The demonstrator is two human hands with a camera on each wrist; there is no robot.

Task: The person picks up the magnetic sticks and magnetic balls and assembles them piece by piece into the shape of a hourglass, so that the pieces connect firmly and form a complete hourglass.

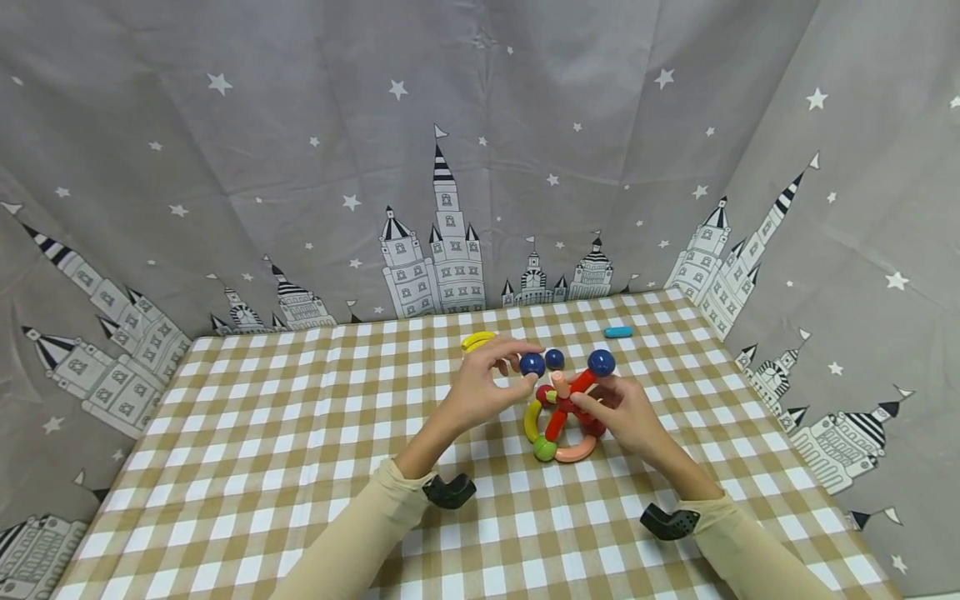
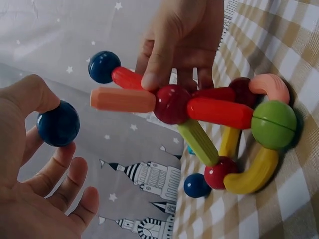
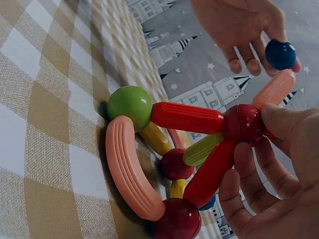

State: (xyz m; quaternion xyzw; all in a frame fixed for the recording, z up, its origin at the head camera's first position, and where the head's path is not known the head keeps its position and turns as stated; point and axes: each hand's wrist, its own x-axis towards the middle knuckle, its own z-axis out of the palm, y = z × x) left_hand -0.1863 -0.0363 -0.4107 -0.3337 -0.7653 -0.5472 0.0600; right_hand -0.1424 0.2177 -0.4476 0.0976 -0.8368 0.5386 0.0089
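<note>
My left hand (image 1: 480, 390) pinches a blue ball (image 2: 59, 123) between thumb and forefinger, the other fingers loosely spread. The ball is close to the free end of a straight peach stick (image 2: 122, 99). That stick juts from the top dark red ball (image 2: 173, 104) of a ball-and-stick construction. My right hand (image 1: 633, 417) grips the construction at this top ball. Red sticks (image 3: 187, 118) and a lime stick (image 3: 203, 149) slope down to a base ring of a green ball (image 3: 130, 103), red balls, and curved peach and yellow sticks. Another blue ball (image 1: 602, 362) tips an upper red stick.
A loose blue ball (image 1: 554, 358) lies on the checked tablecloth just behind the construction. Yellow curved sticks (image 1: 478, 340) lie behind my left hand, and a short turquoise stick (image 1: 618, 332) is farther back on the right. A grey castle-print curtain (image 1: 337, 167) stands behind the table.
</note>
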